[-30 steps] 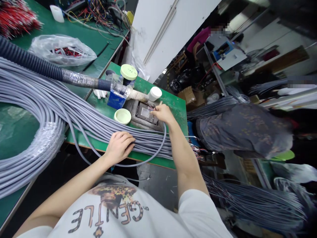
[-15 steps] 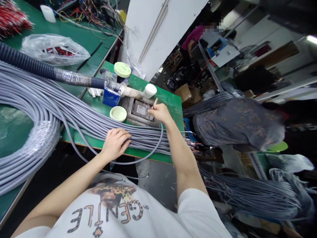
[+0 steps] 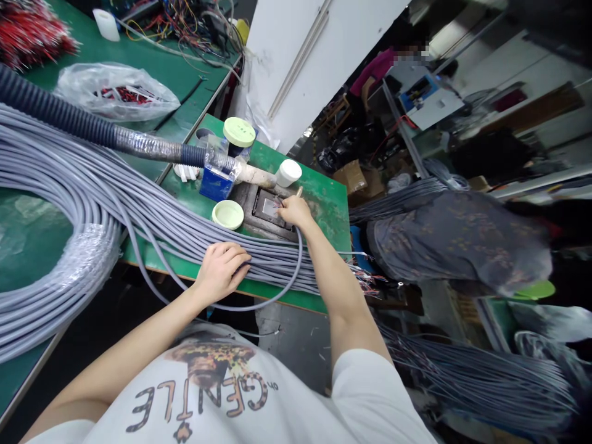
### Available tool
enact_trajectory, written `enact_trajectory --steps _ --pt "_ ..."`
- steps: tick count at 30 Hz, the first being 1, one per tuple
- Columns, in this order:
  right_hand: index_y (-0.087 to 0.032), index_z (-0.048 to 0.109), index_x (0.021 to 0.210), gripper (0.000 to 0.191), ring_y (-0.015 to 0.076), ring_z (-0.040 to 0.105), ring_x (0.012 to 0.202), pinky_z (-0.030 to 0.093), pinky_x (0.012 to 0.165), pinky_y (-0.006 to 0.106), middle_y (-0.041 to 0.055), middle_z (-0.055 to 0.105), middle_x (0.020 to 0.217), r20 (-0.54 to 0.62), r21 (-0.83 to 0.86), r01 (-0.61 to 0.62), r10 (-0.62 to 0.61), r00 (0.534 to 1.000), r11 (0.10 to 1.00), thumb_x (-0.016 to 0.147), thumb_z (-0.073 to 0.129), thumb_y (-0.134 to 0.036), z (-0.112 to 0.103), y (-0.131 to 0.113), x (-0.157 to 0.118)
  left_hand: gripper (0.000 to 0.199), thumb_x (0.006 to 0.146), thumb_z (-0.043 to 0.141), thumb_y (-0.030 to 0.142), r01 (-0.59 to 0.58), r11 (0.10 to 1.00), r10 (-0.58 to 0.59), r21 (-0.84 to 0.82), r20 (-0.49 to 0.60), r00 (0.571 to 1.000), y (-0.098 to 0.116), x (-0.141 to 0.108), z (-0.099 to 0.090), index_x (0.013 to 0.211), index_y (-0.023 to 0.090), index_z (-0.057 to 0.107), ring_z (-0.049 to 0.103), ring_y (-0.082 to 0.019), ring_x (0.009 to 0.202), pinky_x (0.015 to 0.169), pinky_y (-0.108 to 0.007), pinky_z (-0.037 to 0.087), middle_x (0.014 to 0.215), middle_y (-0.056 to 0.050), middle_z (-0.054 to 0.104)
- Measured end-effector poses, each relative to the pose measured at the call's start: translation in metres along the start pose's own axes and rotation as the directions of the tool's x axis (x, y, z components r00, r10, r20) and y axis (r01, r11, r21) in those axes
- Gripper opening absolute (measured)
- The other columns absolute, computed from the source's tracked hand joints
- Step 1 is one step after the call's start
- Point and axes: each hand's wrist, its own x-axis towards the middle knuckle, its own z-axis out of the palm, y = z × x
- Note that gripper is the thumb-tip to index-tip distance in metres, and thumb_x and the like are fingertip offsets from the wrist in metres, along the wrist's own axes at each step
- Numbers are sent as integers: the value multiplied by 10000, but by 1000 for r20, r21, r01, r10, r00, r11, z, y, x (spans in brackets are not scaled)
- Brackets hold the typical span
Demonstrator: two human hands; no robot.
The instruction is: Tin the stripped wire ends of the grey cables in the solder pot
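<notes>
My right hand (image 3: 295, 211) is closed on the end of a grey cable (image 3: 298, 262), its thin wires pointing left over a metal solder pot (image 3: 269, 208). A thin light stick (image 3: 300, 192) rises behind those fingers. Resting on the bundle of grey cables (image 3: 176, 231), my left hand (image 3: 224, 268) has its fingers curved over them; whether it grips one is hidden. The held cable loops down and left below the bundle. An open pale green lid (image 3: 228, 214) lies left of the pot, and a white jar (image 3: 289, 173) stands behind it.
A ribbed hose (image 3: 152, 148) runs from the left to the pot, beside a blue box (image 3: 216, 183). Behind stands a green-lidded tub (image 3: 239, 132). A plastic bag (image 3: 118, 92) lies at the back left. Stripped cable ends (image 3: 367, 277) overhang the table's right edge. People are at the right.
The whole view has shifted slightly, so the table things appear farther right. My right hand has moved a little left and down relative to the pot. My left hand stays on the bundle.
</notes>
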Motion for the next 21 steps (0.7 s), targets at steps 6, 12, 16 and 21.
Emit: enact_trajectory --steps 6,12,16,21 --pt "-154 732 952 274 252 650 931 464 730 277 133 711 995 0 -23 -2 2 1000 1000 795 556 -294 2 0 3 180 897 532 266 20 1000 -20 -24 18 1000 0 0 1 1030 214 641 578 -218 1015 860 -387 384 1014 -61 694" --pt "-158 733 934 267 258 652 919 468 725 287 134 710 982 -1 -22 -6 6 1000 1000 796 553 -299 2 2 4 173 891 543 261 22 999 -22 -28 14 1000 -1 -1 1 1027 216 640 581 -218 1014 859 -384 381 1013 -57 696" --pt "-157 733 930 262 257 651 917 466 724 286 134 710 978 -4 -22 -2 2 1000 1000 798 547 -288 2 2 3 167 896 540 261 20 1000 -20 -20 14 1000 -1 -1 1 1023 212 637 579 -217 1013 856 -381 376 1014 -55 698" --pt "-155 731 923 259 256 646 900 461 712 286 137 709 966 -4 -20 7 -7 1000 1000 795 562 -303 1 0 1 169 898 538 275 18 1000 -18 -7 12 1000 -1 -1 2 1021 215 637 577 -219 1016 853 -383 373 1015 -58 695"
